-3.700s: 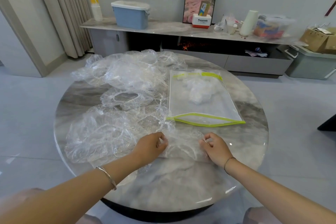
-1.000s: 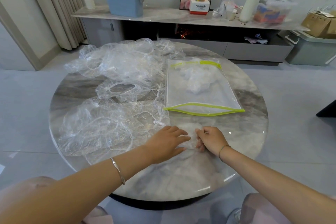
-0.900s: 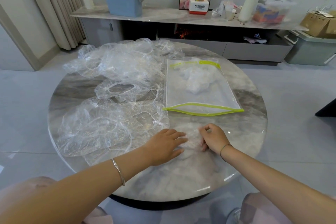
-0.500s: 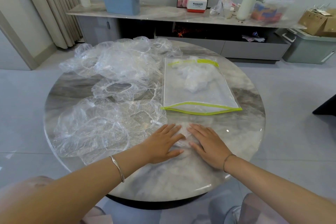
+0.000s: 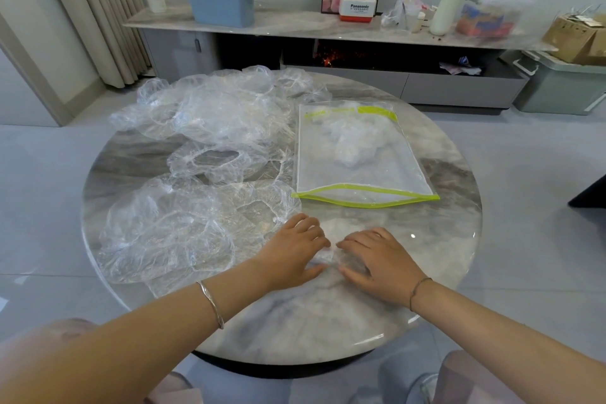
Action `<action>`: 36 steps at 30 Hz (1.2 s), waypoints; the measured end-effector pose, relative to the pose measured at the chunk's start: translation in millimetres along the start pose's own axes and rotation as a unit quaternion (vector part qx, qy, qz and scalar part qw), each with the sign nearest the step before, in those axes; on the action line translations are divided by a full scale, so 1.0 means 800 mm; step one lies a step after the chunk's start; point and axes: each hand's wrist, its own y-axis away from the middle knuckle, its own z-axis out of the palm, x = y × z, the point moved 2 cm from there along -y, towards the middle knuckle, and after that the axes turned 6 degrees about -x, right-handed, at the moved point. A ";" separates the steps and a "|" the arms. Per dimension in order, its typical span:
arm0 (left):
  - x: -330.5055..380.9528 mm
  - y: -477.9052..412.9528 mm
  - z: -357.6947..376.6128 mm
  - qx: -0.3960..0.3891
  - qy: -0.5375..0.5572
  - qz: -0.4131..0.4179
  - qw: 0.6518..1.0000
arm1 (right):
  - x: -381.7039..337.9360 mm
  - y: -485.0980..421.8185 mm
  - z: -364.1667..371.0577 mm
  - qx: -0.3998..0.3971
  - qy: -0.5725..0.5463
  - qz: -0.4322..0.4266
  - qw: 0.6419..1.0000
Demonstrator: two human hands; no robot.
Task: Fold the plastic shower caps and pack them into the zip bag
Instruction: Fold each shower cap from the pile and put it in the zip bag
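Round marble counter, seen from the 6 o'clock edge. The left hand and right hand lie palm down side by side at 6 o'clock, fingertips almost meeting, fingers nearly flat and grasping nothing. Both press on one clear, flattened cap. The cap lies under and between the two hands, part of it showing just beyond the fingertips at 12 o'clock of them. Its outline is too faint to give a long axis.

One zip bag lies flat at 2 o'clock of the counter's centre, near the hands but apart from them. Its long axis runs roughly 12 to 6, the near end leaning toward 5. The yellow-green mouth faces 6 o'clock and gapes slightly. Inside, toward the far end, sits one white wad of caps — their number cannot be told.

Loose caps cover the counter from 7 to 12 o'clock in three overlapping heaps. Only the middle one, its elastic ring open upward, reads as a single cap.
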 end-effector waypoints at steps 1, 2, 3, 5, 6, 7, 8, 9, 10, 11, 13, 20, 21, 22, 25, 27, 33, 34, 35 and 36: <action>-0.001 0.000 0.002 -0.004 -0.011 -0.007 1.000 | 0.000 0.001 0.002 -0.030 -0.003 0.013 0.999; -0.002 -0.001 0.004 -0.003 -0.019 -0.011 1.000 | 0.002 0.001 0.004 -0.055 -0.006 0.025 0.998; -0.003 -0.001 0.005 0.001 -0.023 -0.016 1.000 | 0.006 0.001 0.005 -0.071 -0.008 0.034 0.997; -0.004 -0.004 0.004 0.011 -0.013 -0.032 0.999 | 0.011 0.000 0.009 -0.075 -0.016 0.045 0.996; -0.004 -0.005 0.003 0.014 0.001 -0.039 0.999 | 0.012 -0.002 0.009 -0.068 -0.022 0.050 0.996; -0.005 -0.005 0.000 0.023 0.013 -0.050 0.998 | 0.012 -0.003 0.011 -0.060 -0.029 0.056 0.996; -0.006 -0.005 -0.003 0.028 0.029 -0.063 0.997 | 0.013 -0.005 0.012 -0.050 -0.039 0.062 0.996; -0.005 -0.005 -0.008 0.026 0.049 -0.085 0.995 | 0.013 -0.006 0.014 -0.041 -0.050 0.070 0.995; -0.006 -0.005 -0.008 0.026 0.067 -0.109 0.991 | 0.014 -0.007 0.014 -0.031 -0.064 0.080 0.994; -0.008 -0.005 -0.008 0.020 0.088 -0.137 0.986 | 0.016 -0.009 0.015 -0.021 -0.082 0.095 0.992; -0.013 -0.004 -0.006 0.010 0.115 -0.178 0.977 | 0.019 -0.012 0.015 -0.004 -0.126 0.127 0.984; -0.019 -0.004 -0.006 0.019 0.202 -0.276 0.940 | 0.032 -0.017 0.017 0.007 -0.248 0.254 0.935; -0.021 -0.003 -0.006 0.022 0.205 -0.282 0.937 | 0.033 -0.018 0.017 0.009 -0.261 0.268 0.927; -0.020 -0.002 -0.008 0.022 0.205 -0.285 0.936 | 0.034 -0.020 0.017 0.010 -0.269 0.280 0.922; -0.020 0.000 -0.009 0.022 0.152 -0.250 0.956 | 0.037 -0.025 0.022 0.009 -0.277 0.305 0.911; -0.015 -0.001 -0.011 0.024 0.082 -0.173 0.981 | 0.038 -0.027 0.024 0.010 -0.282 0.317 0.906; 0.005 0.005 0.007 -0.099 0.005 -0.012 0.995 | 0.031 -0.030 0.017 0.000 -0.259 0.337 0.905; 0.006 0.007 0.009 -0.115 -0.006 -0.017 0.993 | 0.031 -0.030 0.017 0.001 -0.262 0.341 0.903; 0.005 0.008 0.011 -0.133 -0.006 -0.026 0.991 | 0.031 -0.030 0.016 0.004 -0.266 0.345 0.900; 0.003 0.009 0.011 -0.147 -0.002 -0.032 0.989 | 0.031 -0.029 0.015 0.008 -0.270 0.348 0.898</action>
